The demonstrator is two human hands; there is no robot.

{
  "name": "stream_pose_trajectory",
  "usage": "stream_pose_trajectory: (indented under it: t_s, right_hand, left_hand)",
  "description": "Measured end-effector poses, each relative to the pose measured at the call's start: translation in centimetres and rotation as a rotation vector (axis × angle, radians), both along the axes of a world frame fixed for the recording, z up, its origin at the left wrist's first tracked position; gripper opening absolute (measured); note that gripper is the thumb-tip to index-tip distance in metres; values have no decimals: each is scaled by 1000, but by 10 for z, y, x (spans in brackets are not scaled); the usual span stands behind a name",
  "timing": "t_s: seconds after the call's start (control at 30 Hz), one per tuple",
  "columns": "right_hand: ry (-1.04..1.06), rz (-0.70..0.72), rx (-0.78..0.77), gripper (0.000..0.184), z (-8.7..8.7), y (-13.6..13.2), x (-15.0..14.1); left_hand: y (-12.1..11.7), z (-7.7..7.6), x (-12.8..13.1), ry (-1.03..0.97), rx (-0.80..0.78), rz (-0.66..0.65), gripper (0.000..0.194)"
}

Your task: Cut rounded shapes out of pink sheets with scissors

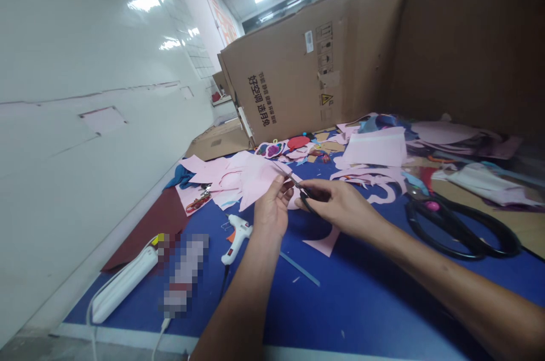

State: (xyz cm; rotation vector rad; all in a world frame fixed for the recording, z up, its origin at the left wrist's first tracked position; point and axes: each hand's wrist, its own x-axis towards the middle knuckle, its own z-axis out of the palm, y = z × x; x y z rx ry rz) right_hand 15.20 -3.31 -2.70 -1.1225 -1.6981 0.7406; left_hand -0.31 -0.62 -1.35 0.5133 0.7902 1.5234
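My right hand [340,202] grips small black-handled scissors [307,201], their blades pointing up and to the left against a pink sheet [260,180]. The sheet's edge is pinched in my left hand [275,206], close to the blades. Whether it is paper or thin felt, I cannot tell. Several more pink pieces lie behind it, partly covered. Below my right hand rests a pink offcut [326,243] on the blue table surface [353,298]. A white hot glue gun [237,239] lies left of my left forearm.
Large black-handled scissors [451,225] lie at the right. A translucent glue stick [300,269] is between my forearms. White power strips [125,284] stand at the left with cables. Scraps [374,148] pile up before a tall cardboard box [293,77]. A white wall [63,179] borders the left.
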Motion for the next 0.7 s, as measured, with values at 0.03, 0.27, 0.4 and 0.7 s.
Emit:
stream_pose_trajectory:
  t_s: [0.03, 0.27, 0.4, 0.7]
  right_hand:
    - [3, 2, -2, 41, 0, 0, 0]
    - [4, 16, 11, 41, 0, 0, 0]
    - [-8, 9, 6, 41, 1, 0, 1]
    - [-39, -11, 30, 36, 1, -1, 1]
  left_hand:
    - [0, 0, 0, -1, -1, -1, 4]
    - [-1, 0, 1, -8, -8, -1, 5]
    - [-1, 0, 2, -6, -17, 6, 5]
    - [1, -4, 2, -8, -6, 4, 5]
